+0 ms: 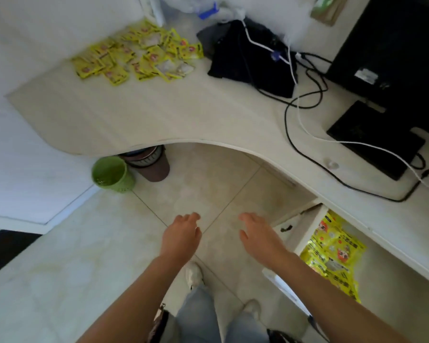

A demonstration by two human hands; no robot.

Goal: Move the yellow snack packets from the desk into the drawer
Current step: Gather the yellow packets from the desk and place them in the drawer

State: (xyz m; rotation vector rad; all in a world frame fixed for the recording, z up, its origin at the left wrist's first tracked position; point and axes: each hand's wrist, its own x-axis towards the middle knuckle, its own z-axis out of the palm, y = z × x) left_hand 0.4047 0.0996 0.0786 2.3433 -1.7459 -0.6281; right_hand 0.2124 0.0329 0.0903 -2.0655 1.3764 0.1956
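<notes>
Several yellow snack packets (139, 53) lie spread out in a loose pile at the far left of the curved white desk (174, 115). Below the desk's right side a white drawer (305, 229) stands pulled out, with more yellow packets (332, 253) heaped inside it. My left hand (182, 235) and my right hand (259, 233) are both held out over the tiled floor, fingers apart and holding nothing. My right hand is just left of the drawer. Both hands are well short of the pile on the desk.
A black bag (248, 58) with black and white cables (305, 112) lies on the desk beside the packets. A black monitor (391, 45) stands at the right. Under the desk are a green bin (112, 174) and a brown bin (151, 162).
</notes>
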